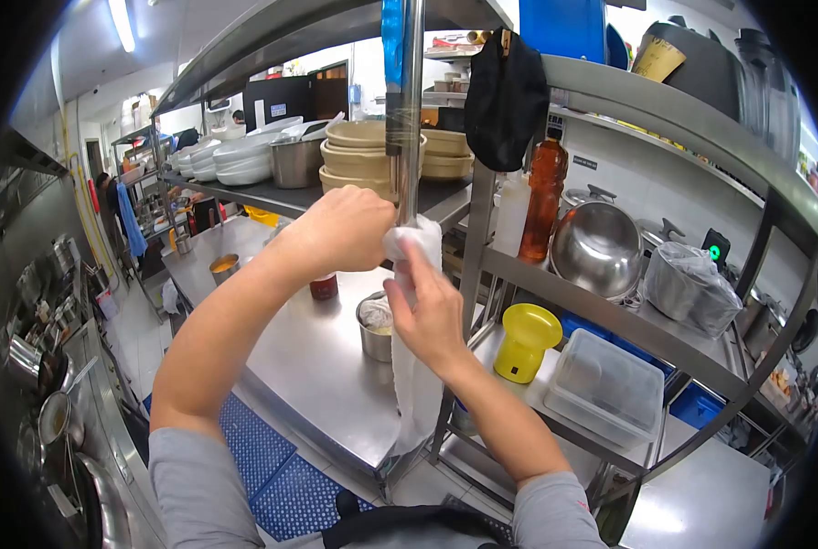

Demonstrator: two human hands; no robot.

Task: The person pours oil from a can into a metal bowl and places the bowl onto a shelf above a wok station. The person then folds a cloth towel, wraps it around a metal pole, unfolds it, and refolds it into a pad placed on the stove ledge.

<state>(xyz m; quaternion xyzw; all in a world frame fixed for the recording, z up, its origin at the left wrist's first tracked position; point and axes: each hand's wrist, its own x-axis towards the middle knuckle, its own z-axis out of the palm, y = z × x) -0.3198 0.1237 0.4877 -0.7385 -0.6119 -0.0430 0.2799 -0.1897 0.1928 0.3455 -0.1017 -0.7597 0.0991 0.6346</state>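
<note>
A metal post (412,119) stands in the middle of the view, with clear wrap and blue material on its upper part. Around the post, a white cloth (416,366) hangs in a long strip down past the table's corner. My right hand (425,306) is on the cloth just below the shelf, its fingers closed on it. My left hand (349,224) is a closed fist against the post, left of the cloth's top; what its fingers hold is hidden.
Stacked beige bowls (358,151) and white dishes fill the shelf (281,194) ahead. On the steel table (281,339) are a metal pot (375,340) and a dark red jar (324,286). Rightward stand a yellow container (526,343), a clear plastic box (605,384) and an amber bottle (544,201).
</note>
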